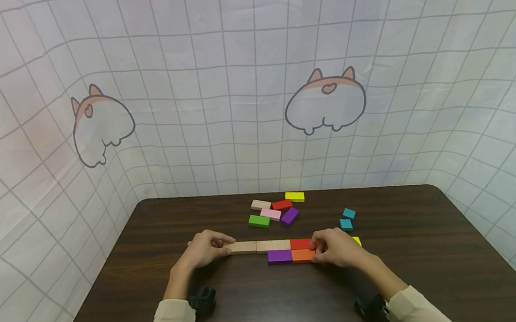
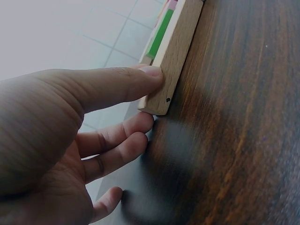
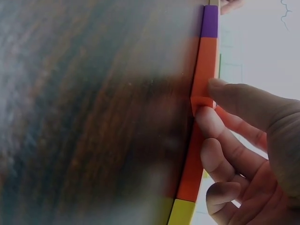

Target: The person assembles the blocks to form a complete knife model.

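At the left end of a row of blocks on the table, my left hand pinches a plain wooden block, thumb on its face and fingertips by its end. A second plain block and a red block continue that row to the right. In front of them lie a purple block and an orange block, end to end. My right hand pinches the orange block's right end between thumb and finger. An orange-red block and a yellow block extend past it in the right wrist view.
Behind the row lie loose blocks: green, pink, plain wood, red, yellow and purple. Two small blue blocks sit behind my right hand. A white grid-patterned cloth surrounds the dark table.
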The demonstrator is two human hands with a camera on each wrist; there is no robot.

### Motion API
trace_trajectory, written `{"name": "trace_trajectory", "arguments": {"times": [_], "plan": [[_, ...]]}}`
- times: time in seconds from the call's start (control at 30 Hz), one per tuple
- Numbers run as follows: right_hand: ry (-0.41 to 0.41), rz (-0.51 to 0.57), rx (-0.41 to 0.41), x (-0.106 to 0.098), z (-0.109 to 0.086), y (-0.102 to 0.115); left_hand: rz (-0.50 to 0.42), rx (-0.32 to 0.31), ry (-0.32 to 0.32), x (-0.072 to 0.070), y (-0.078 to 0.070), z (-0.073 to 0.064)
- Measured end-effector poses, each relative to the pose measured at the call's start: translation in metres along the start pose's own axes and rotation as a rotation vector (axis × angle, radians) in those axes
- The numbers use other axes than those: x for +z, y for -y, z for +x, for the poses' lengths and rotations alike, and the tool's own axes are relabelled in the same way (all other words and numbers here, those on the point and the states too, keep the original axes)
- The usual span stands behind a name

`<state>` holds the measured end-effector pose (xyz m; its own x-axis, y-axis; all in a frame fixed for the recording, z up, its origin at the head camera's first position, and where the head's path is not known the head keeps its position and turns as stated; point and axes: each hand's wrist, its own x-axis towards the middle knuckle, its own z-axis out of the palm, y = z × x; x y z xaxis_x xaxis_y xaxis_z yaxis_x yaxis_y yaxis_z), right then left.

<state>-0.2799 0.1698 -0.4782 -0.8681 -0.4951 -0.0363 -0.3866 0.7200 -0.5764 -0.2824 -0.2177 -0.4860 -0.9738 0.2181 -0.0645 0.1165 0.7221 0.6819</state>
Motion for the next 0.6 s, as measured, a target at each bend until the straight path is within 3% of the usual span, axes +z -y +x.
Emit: {"name": "trace_trajectory", "arguments": {"times": [0.3, 0.43, 0.6], "plan": [[0.080, 0.028, -0.074, -0.024, 0.011, 0.000, 0.006, 0.001, -0.007, 0.000, -0.001, 0.000], [0.099, 0.060, -0.063, -0.038, 0.025, 0.001, 0.005, -0.001, -0.009, 0.000, -0.001, 0.001], [0.080, 0.068, -0.040, -0.041, 0.047, -0.001, 0.012, 0.004, -0.009, 0.001, 0.000, 0.000]]}}
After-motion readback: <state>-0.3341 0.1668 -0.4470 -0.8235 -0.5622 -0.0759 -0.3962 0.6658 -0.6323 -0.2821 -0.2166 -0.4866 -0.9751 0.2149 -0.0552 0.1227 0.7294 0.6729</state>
